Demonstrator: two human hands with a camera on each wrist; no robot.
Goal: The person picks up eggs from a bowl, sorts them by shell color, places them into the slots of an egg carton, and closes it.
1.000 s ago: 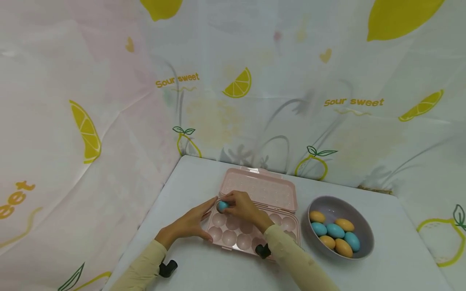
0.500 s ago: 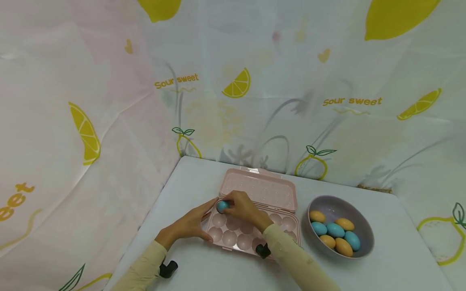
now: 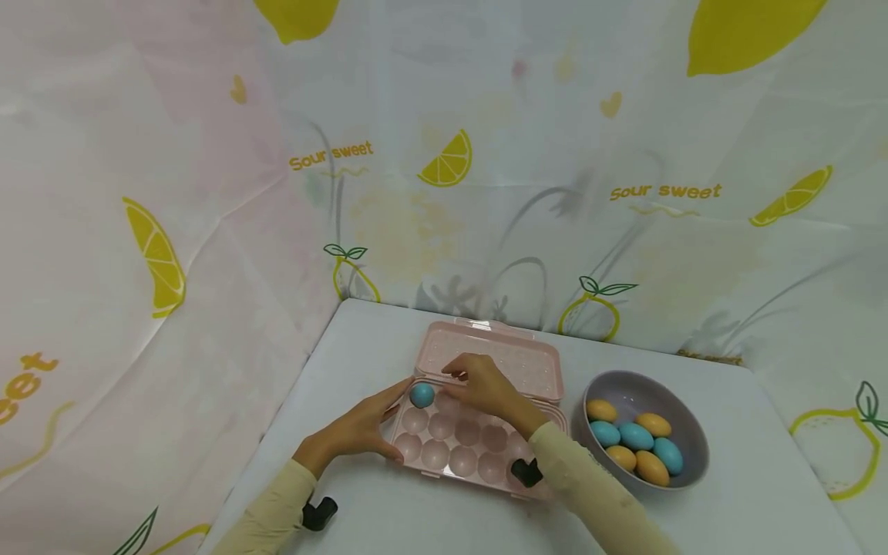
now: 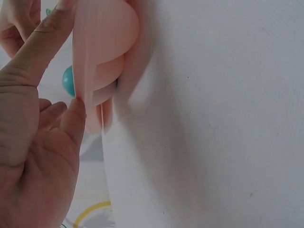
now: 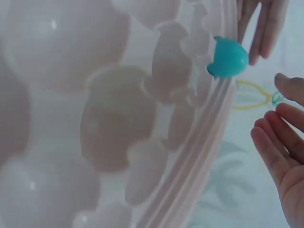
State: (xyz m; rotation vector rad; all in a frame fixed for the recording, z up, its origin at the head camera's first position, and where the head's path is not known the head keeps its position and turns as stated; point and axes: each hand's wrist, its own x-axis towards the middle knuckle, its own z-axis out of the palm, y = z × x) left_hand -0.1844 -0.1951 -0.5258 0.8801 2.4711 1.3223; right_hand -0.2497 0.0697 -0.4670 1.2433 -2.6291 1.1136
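Blue egg (image 3: pixel 422 395), seated in the far left cup of the pink egg box (image 3: pixel 435 455). Lid (image 3: pixel 534 362) folded right back, lying along the far side of the egg box. Left hand (image 3: pixel 361 424) touching the egg box at its left end, fingers stretched to the far corner, thumb at the near one. Right hand (image 3: pixel 489 385) above the far part of the egg box, just right of the blue egg and apart from it, fingers loosely bent, holding nothing. To the right of the egg box, grey bowl (image 3: pixel 648 391) with four orange eggs (image 3: pixel 652 469) and three blue eggs (image 3: pixel 636 437) inside. Beneath the egg box, white worktop (image 3: pixel 395 524); behind and left of it, pale backdrop (image 3: pixel 395 92) printed with lemons and the words "Sour sweet"
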